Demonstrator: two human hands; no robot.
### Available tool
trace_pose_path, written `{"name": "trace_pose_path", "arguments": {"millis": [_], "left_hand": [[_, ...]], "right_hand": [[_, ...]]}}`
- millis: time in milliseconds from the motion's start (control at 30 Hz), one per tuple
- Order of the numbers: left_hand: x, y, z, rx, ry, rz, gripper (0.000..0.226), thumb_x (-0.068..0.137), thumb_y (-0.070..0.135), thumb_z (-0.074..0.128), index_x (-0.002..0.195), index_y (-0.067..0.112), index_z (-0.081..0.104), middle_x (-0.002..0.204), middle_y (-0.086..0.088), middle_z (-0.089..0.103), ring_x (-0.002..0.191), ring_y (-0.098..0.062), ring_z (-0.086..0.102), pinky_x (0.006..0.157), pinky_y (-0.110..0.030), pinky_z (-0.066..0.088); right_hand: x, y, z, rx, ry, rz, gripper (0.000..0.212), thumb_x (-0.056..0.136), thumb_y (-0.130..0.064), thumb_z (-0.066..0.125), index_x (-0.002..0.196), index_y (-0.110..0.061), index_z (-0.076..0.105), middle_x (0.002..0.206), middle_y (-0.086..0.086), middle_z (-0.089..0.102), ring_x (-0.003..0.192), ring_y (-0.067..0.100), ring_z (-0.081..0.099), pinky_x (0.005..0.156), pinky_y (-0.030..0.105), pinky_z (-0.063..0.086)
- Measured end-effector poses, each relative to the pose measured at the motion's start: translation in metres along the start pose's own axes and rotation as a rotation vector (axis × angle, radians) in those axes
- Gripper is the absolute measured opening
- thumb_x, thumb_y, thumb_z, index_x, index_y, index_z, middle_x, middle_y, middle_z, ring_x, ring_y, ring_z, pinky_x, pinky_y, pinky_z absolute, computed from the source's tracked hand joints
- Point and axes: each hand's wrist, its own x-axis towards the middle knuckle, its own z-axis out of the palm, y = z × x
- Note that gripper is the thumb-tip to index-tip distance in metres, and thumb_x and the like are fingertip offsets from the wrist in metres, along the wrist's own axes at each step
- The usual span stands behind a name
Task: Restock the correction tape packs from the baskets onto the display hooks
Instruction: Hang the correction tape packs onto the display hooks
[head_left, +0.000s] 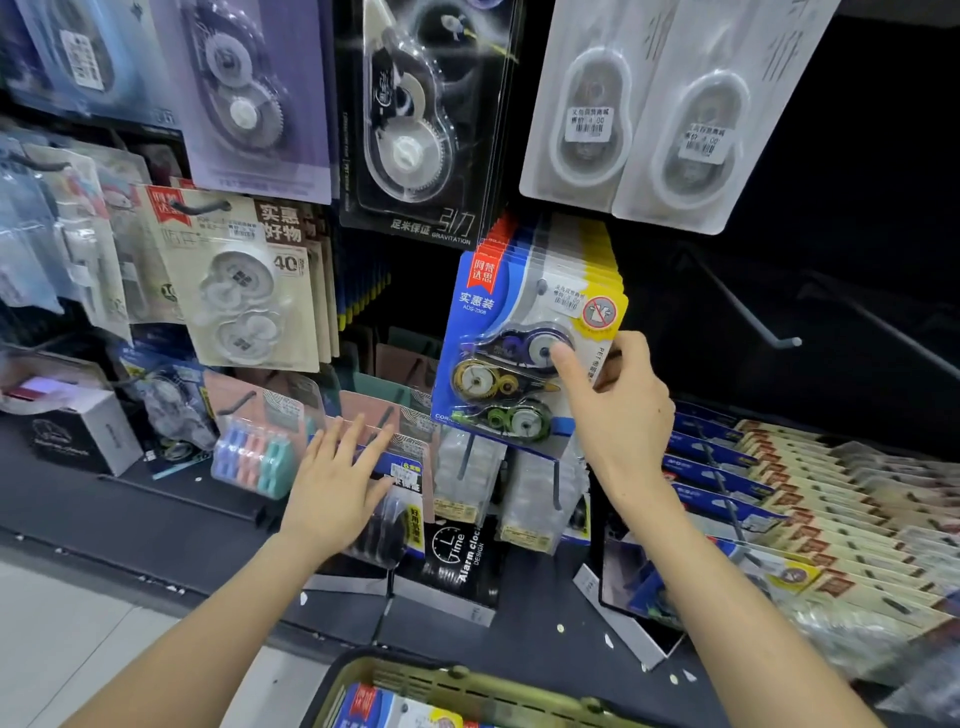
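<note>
A stack of blue correction tape packs (498, 332) hangs on a display hook at the centre, each card showing three tape dispensers. My right hand (615, 395) grips the stack's right edge, thumb pressed on the front blister and fingers curled behind. My left hand (337, 467) lies flat with straight fingers on a lower blue pack (402, 475) hanging at knee height. A tan basket (467, 686) at the bottom edge holds more blue packs (384, 706).
Other tape packs hang above and left on hooks. A bare hook (748, 306) juts out at the right. Rows of beige and blue carded packs (810, 499) fill the lower right. A black alarm clock box (457, 561) and clear boxes stand below the stack.
</note>
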Motion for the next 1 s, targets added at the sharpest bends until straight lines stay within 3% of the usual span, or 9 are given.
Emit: {"name": "trace_pose_path", "arguments": {"millis": [133,333,467,567,700,833,900,933,1000], "left_hand": [[-0.002,0.001,-0.004,0.029,0.049,0.042,0.061,0.091,0.048,0.037,0.136,0.013,0.057,0.129,-0.027,0.06,0.117,-0.051,0.057,0.093,-0.061,0.047],[-0.048,0.007,0.01,-0.149,0.256,-0.088,0.057,0.092,0.036,0.036,0.134,0.003,0.055,0.129,-0.031,0.058,0.121,-0.051,0.052,0.098,-0.058,0.046],[-0.114,0.016,0.061,-0.227,0.12,-0.146,0.06,0.099,0.042,0.031,0.119,-0.005,0.064,0.117,-0.03,0.064,0.107,-0.05,0.062,0.083,-0.059,0.054],[-0.168,0.013,0.1,-0.244,-0.057,-0.14,0.077,0.104,0.051,0.013,0.12,-0.004,0.065,0.115,-0.029,0.066,0.106,-0.049,0.063,0.083,-0.057,0.055],[-0.215,0.01,0.132,-0.23,-0.148,-0.164,0.077,0.104,0.052,0.014,0.126,-0.005,0.061,0.112,-0.029,0.067,0.1,-0.048,0.065,0.078,-0.055,0.057],[-0.233,0.017,0.133,-0.378,-0.137,-0.265,0.057,0.104,0.038,0.035,0.151,0.007,0.034,0.142,-0.02,0.049,0.125,-0.035,0.051,0.099,-0.045,0.045],[-0.237,0.019,0.131,-0.451,-0.12,-0.313,0.063,0.099,0.042,0.035,0.153,0.011,0.029,0.142,-0.016,0.048,0.124,-0.03,0.05,0.096,-0.042,0.047],[-0.238,0.019,0.131,-0.466,-0.114,-0.317,0.064,0.099,0.043,0.036,0.154,0.012,0.027,0.141,-0.015,0.049,0.123,-0.028,0.051,0.093,-0.042,0.048],[-0.237,0.019,0.131,-0.479,-0.129,-0.321,0.064,0.099,0.043,0.037,0.154,0.013,0.025,0.139,-0.015,0.05,0.12,-0.025,0.053,0.088,-0.039,0.05]], "right_hand": [[-0.011,0.005,-0.015,-0.057,0.002,0.074,0.05,0.086,-0.063,0.052,0.113,-0.021,0.05,0.086,-0.007,0.059,0.074,0.012,0.057,0.065,0.031,0.04],[-0.074,0.046,-0.046,-0.033,-0.062,0.09,0.015,0.094,-0.038,0.059,0.1,-0.026,0.051,0.082,-0.012,0.06,0.073,0.002,0.057,0.062,0.017,0.04],[-0.142,0.114,-0.051,-0.236,-0.248,0.186,0.014,0.093,-0.033,0.063,0.097,-0.021,0.057,0.079,-0.009,0.062,0.074,0.018,0.065,0.063,0.032,0.044],[-0.2,0.159,-0.053,-0.427,-0.46,0.307,0.028,0.092,-0.034,0.065,0.109,-0.011,0.063,0.096,0.003,0.067,0.09,0.027,0.067,0.071,0.035,0.046],[-0.259,0.195,-0.06,-0.576,-0.662,0.43,0.039,0.095,-0.043,0.056,0.119,-0.012,0.058,0.11,0.009,0.065,0.108,0.029,0.062,0.078,0.035,0.045],[-0.29,0.201,-0.061,-0.671,-0.718,0.539,0.066,0.094,-0.055,0.052,0.14,-0.009,0.044,0.139,0.011,0.053,0.12,0.026,0.057,0.083,0.032,0.05],[-0.295,0.196,-0.061,-0.647,-0.674,0.607,0.074,0.093,-0.051,0.057,0.146,-0.005,0.035,0.129,0.011,0.06,0.105,0.022,0.065,0.069,0.028,0.05],[-0.297,0.196,-0.061,-0.608,-0.679,0.645,0.076,0.093,-0.048,0.06,0.147,-0.005,0.031,0.11,0.007,0.066,0.087,0.018,0.067,0.058,0.025,0.046],[-0.302,0.2,-0.059,-0.535,-0.73,0.713,0.079,0.091,-0.042,0.066,0.149,-0.006,0.025,0.072,-0.005,0.058,0.058,0.011,0.055,0.047,0.024,0.038]]}}
